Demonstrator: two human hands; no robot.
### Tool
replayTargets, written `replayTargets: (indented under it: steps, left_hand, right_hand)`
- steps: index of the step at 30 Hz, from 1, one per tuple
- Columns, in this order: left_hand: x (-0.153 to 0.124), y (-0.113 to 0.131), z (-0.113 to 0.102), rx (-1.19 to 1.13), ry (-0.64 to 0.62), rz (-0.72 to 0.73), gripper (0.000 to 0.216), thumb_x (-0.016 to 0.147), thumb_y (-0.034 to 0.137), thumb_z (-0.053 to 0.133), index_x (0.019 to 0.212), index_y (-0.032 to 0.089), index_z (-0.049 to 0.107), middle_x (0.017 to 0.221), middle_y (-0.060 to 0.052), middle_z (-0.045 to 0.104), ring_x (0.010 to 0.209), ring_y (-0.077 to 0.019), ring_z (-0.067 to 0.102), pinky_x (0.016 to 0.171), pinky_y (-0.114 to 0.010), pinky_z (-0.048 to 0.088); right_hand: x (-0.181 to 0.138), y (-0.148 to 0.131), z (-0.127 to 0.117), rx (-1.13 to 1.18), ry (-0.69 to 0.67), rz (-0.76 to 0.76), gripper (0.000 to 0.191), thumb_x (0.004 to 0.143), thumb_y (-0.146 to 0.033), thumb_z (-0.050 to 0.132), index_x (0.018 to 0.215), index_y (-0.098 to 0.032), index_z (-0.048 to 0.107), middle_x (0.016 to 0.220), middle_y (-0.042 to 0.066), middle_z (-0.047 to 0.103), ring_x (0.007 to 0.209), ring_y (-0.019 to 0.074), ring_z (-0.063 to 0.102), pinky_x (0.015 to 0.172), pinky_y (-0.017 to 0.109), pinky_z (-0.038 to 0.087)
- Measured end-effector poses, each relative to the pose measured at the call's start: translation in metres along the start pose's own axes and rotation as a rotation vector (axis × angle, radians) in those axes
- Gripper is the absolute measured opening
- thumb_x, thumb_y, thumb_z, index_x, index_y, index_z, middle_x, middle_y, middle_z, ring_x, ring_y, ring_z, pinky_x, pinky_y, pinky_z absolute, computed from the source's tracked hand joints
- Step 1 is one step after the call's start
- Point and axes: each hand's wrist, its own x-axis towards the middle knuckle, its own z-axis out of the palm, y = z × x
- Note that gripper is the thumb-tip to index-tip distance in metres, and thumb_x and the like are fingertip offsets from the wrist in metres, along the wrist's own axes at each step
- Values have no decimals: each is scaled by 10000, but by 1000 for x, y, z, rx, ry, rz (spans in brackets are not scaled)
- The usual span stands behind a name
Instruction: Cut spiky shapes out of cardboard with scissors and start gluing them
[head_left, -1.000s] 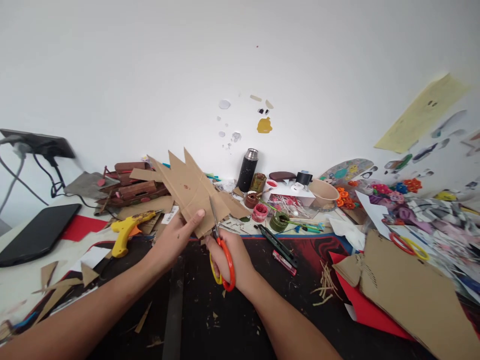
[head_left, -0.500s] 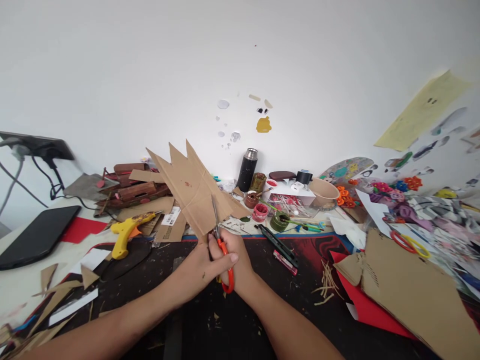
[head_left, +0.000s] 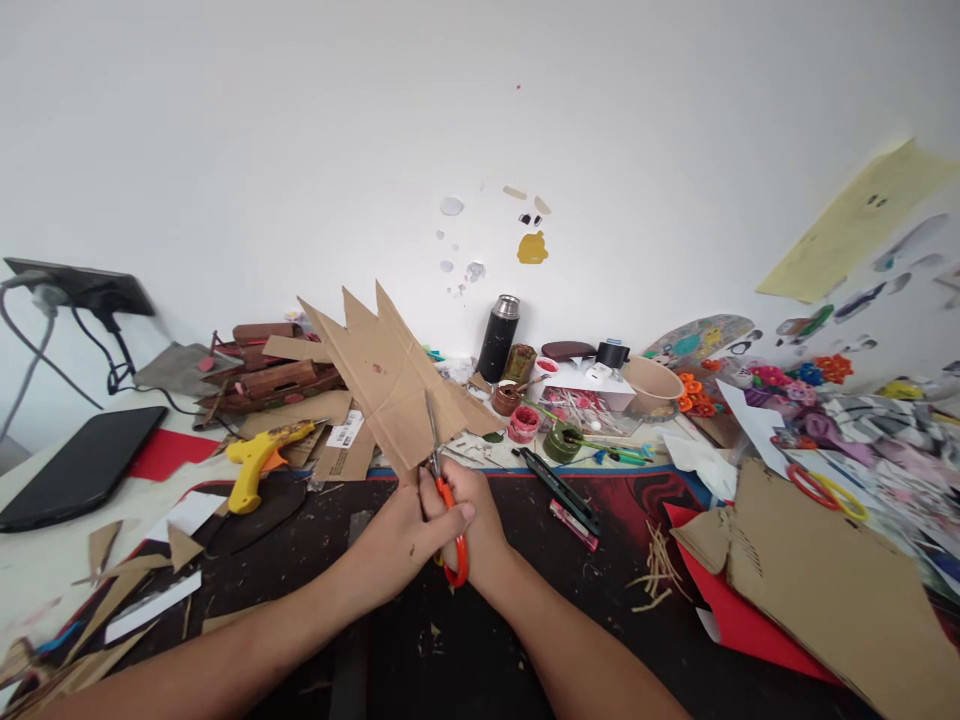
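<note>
My left hand (head_left: pixel 401 535) is closed on a pair of scissors (head_left: pixel 456 560) with orange handles, its thumb lying across the handle loop. The blades point up and away, one metal blade showing over the face of a brown cardboard piece (head_left: pixel 390 380). That piece has jagged, pointed tips along its top and creases across it. Close against the left hand, my right hand (head_left: pixel 474 505) is closed at the cardboard's lower end, beside the scissors. The hands overlap, hiding some fingers and the lower handle.
A yellow glue gun (head_left: pixel 255 465) and cardboard scraps (head_left: pixel 112 600) lie left. Behind stand a black flask (head_left: pixel 499 338) and paint jars (head_left: pixel 523 424). A green cutter (head_left: pixel 559 490) lies right of the hands, with a large cardboard sheet (head_left: pixel 832 580) on red paper farther right.
The view has shifted slightly, so the surroundings sit a little farther right. Both hands, the scissors and the cardboard keep nearly the same position.
</note>
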Motion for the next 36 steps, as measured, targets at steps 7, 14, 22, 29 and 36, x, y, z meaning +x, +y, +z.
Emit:
replayTargets:
  steps: [7,14,22,29,36]
  left_hand:
    - [1,2,0,13,-17,42,270,949,471,589,890,208,603,932,-77,720,947,-284,694,871,-387,572]
    - [0,-1,1,0,15,37,259,926,462,620,915,203,620,972,-83,736,971,-288,696,915,-398,568]
    - [0,-2,3,-12,29,37,261,910,466,622,895,206,609,923,-82,724,894,-274,688,860,-396,576]
    - [-1,-3,4,2,73,21,313,908,492,608,995,192,630,1048,-129,734,1005,-309,700,964,-458,559]
    - [-1,-2,4,-16,67,19,285,917,494,615,945,211,604,985,-92,724,972,-290,689,935,-427,559]
  right_hand:
    - [0,-2,-1,-10,-18,-22,253,1009,-371,518,889,-197,657,800,26,643,725,188,547,672,282,443]
    - [0,-6,-3,-44,-23,0,254,986,-398,519,845,-201,596,765,17,621,683,184,551,656,293,423]
    - [0,-5,-3,-34,-38,-17,268,984,-431,507,845,-209,565,766,25,618,695,190,551,685,306,449]
    - [0,-5,-3,-51,-36,-22,266,989,-428,498,835,-215,544,750,16,589,691,191,543,688,311,445]
    - [0,-7,-3,-56,-39,-4,231,982,-382,532,823,-214,548,748,5,593,680,176,527,667,289,420]
